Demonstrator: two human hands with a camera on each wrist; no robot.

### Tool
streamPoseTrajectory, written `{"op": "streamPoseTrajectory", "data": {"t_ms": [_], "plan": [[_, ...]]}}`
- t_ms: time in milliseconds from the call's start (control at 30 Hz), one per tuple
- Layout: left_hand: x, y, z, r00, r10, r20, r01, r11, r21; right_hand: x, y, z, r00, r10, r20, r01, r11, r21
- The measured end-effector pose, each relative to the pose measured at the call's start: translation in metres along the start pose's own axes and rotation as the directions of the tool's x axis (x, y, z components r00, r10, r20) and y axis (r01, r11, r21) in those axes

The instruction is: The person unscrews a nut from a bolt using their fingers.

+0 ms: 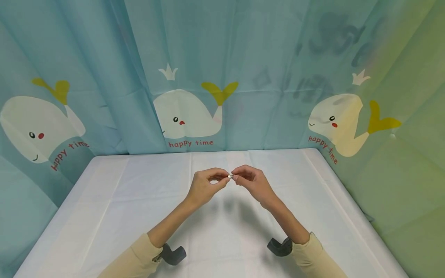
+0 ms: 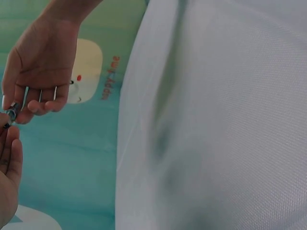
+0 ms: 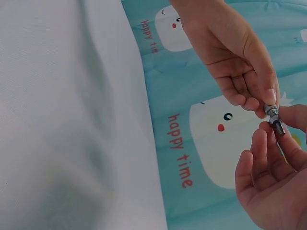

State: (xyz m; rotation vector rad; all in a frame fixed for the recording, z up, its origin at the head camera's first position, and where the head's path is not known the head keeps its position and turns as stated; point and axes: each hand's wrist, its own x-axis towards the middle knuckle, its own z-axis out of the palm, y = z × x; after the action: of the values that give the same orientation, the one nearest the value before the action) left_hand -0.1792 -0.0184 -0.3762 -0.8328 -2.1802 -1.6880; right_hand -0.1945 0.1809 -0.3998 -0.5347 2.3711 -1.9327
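Note:
A small silvery metal bolt [image 3: 279,127] with a rounded head and a threaded shank is held between both hands above the table. What looks like a nut [image 3: 273,120] sits on it partway along. My left hand [image 1: 205,186] pinches the head end between thumb and fingertips. From the other side, my right hand [image 1: 256,184] pinches the bolt near the threaded end with thumb and index finger. In the right wrist view the tip of the thread shows past the fingers. Only part of the bolt [image 2: 13,111] appears at the left edge of the left wrist view.
A white cloth covers the table [image 1: 139,200] below the hands. Behind it hangs a blue-green curtain [image 1: 264,116] printed with whales, and it continues along both sides. A dark curved wrist mount [image 1: 175,255] protrudes by the left sleeve, another mount [image 1: 279,247] by the right.

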Motion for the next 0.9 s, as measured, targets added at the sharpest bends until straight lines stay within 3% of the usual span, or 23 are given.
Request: {"op": "streamPoseTrajectory", "data": {"t_ms": [367, 667, 733, 900], "plan": [[0.0005, 0.0001, 0.0004, 1.000, -0.007, 0.009, 0.007, 1.000, 0.000, -0.0021, -0.0007, -0.0015, 0.997, -0.067, 0.029, 0.066, 0.998, 0.024], [0.0010, 0.0008, 0.0009, 1.000, 0.000, -0.008, 0.000, 1.000, 0.000, -0.0005, 0.0006, -0.0004, 1.000, 0.005, 0.000, -0.005, 1.000, -0.019], [0.0011, -0.0052, 0.0021, 1.000, 0.003, -0.011, -0.003, 1.000, -0.005, -0.0005, 0.0001, -0.0002, 1.000, 0.023, -0.003, -0.023, 1.000, -0.018], [0.0010, -0.0053, 0.0021, 1.000, -0.008, -0.009, 0.008, 1.000, -0.002, -0.0009, -0.0004, -0.0011, 1.000, 0.019, 0.003, -0.019, 1.000, -0.008]]}}
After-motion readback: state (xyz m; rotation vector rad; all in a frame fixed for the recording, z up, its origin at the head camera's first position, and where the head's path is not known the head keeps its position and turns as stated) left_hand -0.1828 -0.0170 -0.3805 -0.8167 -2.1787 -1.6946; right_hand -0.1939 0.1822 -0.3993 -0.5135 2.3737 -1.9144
